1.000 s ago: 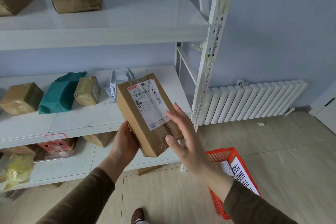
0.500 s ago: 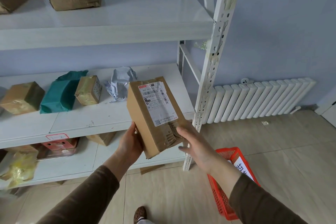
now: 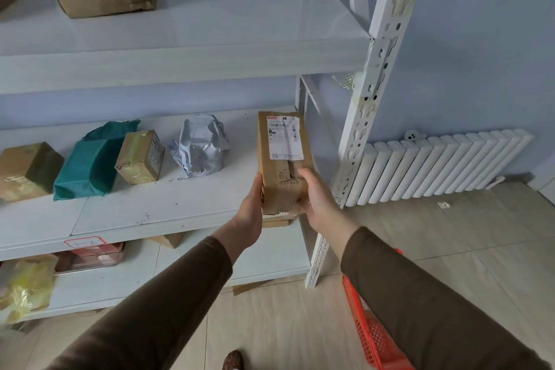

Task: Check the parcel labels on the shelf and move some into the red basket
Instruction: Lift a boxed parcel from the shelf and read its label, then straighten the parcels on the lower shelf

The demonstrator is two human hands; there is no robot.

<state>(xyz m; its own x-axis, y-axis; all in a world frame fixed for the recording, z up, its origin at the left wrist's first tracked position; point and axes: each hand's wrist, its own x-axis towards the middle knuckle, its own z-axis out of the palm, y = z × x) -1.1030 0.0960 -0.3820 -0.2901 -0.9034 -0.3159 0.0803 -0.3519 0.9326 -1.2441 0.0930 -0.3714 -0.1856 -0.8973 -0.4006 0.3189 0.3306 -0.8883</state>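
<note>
Both hands, left hand (image 3: 250, 210) and right hand (image 3: 315, 197), clamp the cardboard parcel's (image 3: 282, 165) lower end, its label (image 3: 284, 137) above the fingers (image 3: 301, 173), and that torn flap (under the right fingertips) could give, dropping it short of the red basket (image 3: 372, 336).

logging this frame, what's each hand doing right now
Left hand: closed on the brown cardboard parcel.
Right hand: closed on the same parcel.

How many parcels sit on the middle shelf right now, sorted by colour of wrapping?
Brown: 2, the left box and the taped box
Green: 1, the bag
White: 1, the crumpled bag
Total: 4; the box held by both hands is excluded.
</note>
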